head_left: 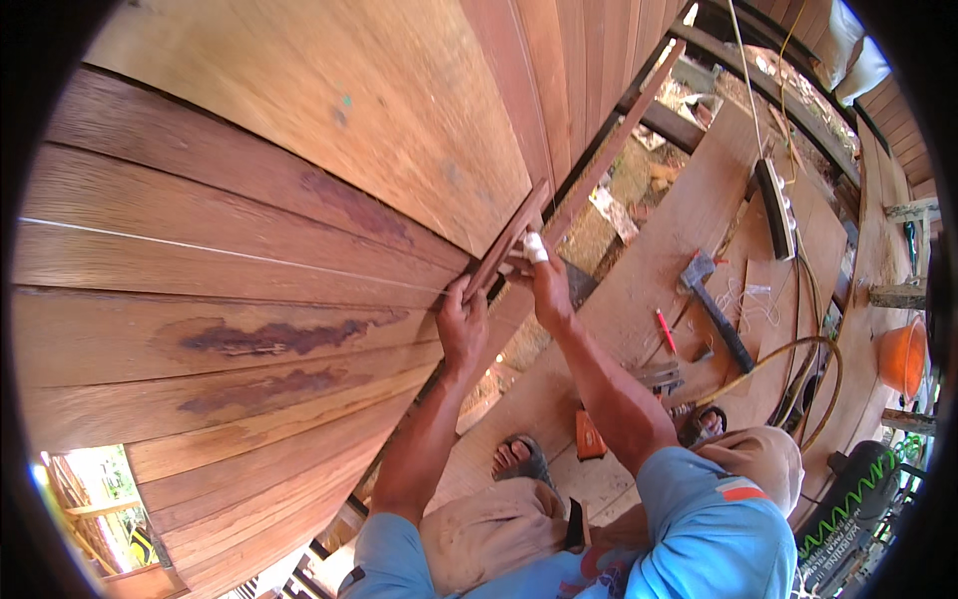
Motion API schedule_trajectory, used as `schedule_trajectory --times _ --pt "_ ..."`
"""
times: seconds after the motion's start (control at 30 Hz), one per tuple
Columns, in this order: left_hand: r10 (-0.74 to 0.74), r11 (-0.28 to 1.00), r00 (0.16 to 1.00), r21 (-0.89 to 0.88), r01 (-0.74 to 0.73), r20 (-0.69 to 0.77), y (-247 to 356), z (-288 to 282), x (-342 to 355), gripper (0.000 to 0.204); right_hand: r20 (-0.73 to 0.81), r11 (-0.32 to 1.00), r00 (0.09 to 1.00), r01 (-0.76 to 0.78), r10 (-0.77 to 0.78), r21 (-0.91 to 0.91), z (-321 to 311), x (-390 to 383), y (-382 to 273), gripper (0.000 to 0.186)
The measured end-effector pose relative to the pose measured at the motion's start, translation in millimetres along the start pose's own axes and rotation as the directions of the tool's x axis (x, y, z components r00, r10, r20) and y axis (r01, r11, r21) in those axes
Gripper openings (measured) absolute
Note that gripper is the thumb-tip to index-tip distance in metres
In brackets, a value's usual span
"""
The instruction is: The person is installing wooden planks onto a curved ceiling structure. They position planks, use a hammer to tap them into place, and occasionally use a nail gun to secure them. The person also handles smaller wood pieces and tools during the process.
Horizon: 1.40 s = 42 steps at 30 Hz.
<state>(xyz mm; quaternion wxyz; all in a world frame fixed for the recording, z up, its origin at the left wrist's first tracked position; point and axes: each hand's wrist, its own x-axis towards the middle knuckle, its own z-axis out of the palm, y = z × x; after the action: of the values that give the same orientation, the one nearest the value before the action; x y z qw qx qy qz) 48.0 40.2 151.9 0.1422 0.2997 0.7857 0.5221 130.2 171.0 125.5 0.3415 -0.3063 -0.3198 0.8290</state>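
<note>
Both my hands are at a short dark wooden strip (506, 240) held at the corner where the plank wall (249, 260) meets a lighter board (349, 120). My left hand (461, 319) grips the strip's lower end, fingers closed, beside a thin white string (230, 247) stretched across the planks. My right hand (547, 285) holds the strip a little higher on the right side, with white wrapping (535, 248) on a finger. Some of the right fingers are hidden behind the wood.
Around my sandaled feet on the plank platform (659, 250) lie a hammer (723, 314), red marker (665, 329), orange tool (589, 431) and hoses. A power strip (773, 210) hangs right. Gaps show ground below. An orange bucket (900, 354) and black tank (848, 499) are far right.
</note>
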Motion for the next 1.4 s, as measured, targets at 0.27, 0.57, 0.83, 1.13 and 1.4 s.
schedule_trajectory --times 0.27,0.57,0.83,1.13,1.4 --pt "0.139 0.978 0.980 -0.136 -0.158 -0.141 86 -44 1 0.031 0.215 0.950 0.926 0.312 -0.309 0.020 61 -29 -57 0.055" --pt "0.336 0.904 0.891 -0.159 -0.396 -0.306 223 -95 12 0.039 0.307 0.821 0.783 0.571 -0.541 -0.009 138 -43 -157 0.057" --pt "0.387 0.859 0.826 -0.164 -0.484 -0.411 288 -124 30 0.035 0.367 0.793 0.725 0.606 -0.583 0.064 176 -49 -207 0.053" --pt "0.353 0.931 0.837 0.065 -0.360 -0.418 314 -130 19 0.036 0.366 0.705 0.664 0.708 -0.652 -0.027 177 -44 -219 0.050" --pt "0.479 0.876 0.809 0.125 -0.466 -0.342 298 -136 15 0.043 0.382 0.634 0.596 0.772 -0.706 -0.034 178 -45 -216 0.048"
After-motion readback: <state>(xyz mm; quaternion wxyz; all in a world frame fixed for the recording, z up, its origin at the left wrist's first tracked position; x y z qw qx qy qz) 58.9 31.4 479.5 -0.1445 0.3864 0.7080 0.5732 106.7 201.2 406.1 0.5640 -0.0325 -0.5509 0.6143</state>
